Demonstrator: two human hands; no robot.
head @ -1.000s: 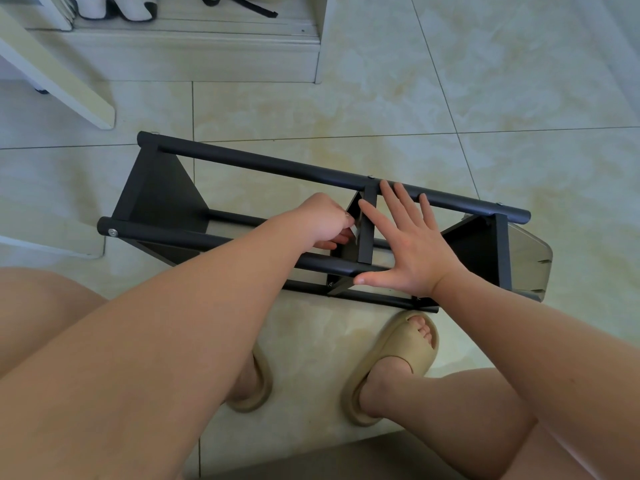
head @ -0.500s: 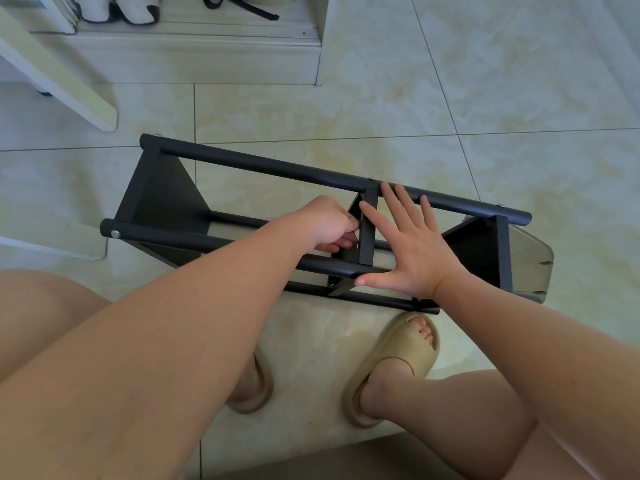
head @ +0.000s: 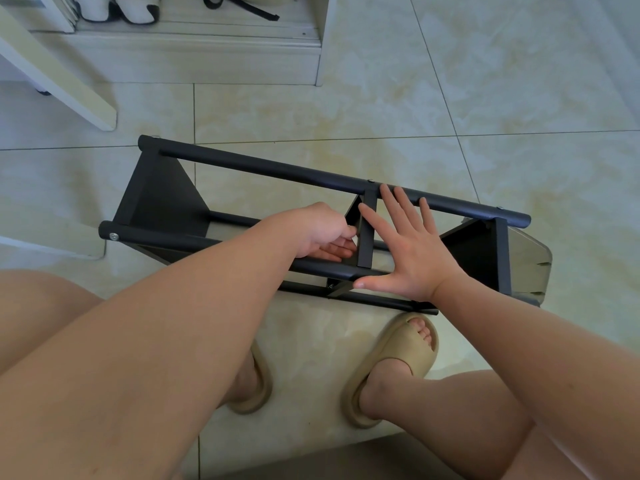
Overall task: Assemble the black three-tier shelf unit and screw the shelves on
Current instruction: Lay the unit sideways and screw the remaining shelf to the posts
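Black shelf unit is lying on its side across the middle of the frame on the tile floor, long poles running left to right. There's a silver screw head at the left end of the near pole.

Room-wise, it's open floor on the upper right. A white furniture leg slants in at the upper left, well apart from the frame. My right sandal sits just beside the lowest pole.

The right hand is flat with fingers spread, palm over the frame right next to the middle shelf, thumb along the near pole. The left hand reaches between the poles, fingers curled against that shelf's left face. Can't tell if it's holding anything.
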